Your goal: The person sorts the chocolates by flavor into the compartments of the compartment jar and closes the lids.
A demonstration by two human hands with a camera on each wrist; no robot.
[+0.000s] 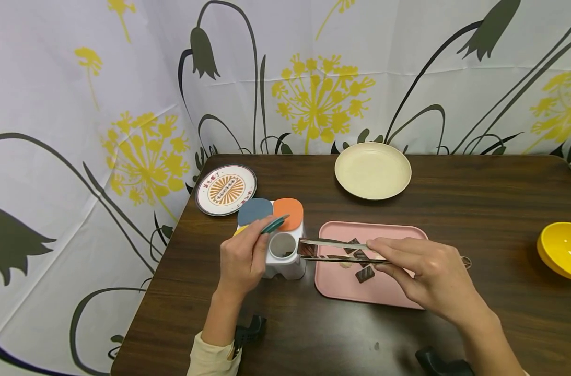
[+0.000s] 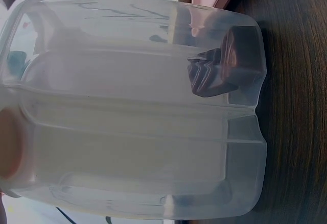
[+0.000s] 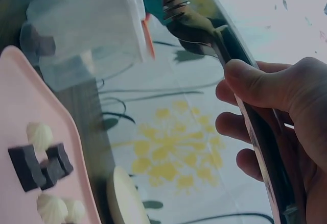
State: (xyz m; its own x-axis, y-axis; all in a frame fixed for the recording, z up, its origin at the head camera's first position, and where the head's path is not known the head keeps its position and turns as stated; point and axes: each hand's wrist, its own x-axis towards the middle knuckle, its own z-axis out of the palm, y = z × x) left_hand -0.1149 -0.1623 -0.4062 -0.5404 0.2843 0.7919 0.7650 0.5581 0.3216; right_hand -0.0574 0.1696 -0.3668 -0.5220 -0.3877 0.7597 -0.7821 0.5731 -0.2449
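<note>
My left hand [image 1: 242,258] pinches the raised teal lid [image 1: 273,224] of a storage box [image 1: 287,269] with several lidded compartments. The compartment below it is uncovered. Through the translucent wall in the left wrist view, dark chocolate pieces [image 2: 209,76] lie at the bottom. Metal tongs [image 1: 337,258] are gripped in my right hand [image 1: 421,266], their tips beside the uncovered opening. One tip has fork tines [image 3: 176,8], the other looks like a spoon; no piece shows clearly between them. Dark chocolates [image 1: 365,274] and cream-coloured swirled pieces [image 3: 51,207] lie on a pink tray [image 1: 374,296].
Blue-grey [image 1: 255,211] and orange [image 1: 289,211] lids cover other compartments, and a yellow lid is partly hidden. Behind stand a patterned plate [image 1: 226,190] and a cream plate [image 1: 373,171]. A yellow bowl [image 1: 564,250] sits far right. Patterned cloth [image 1: 276,94] hangs behind the table.
</note>
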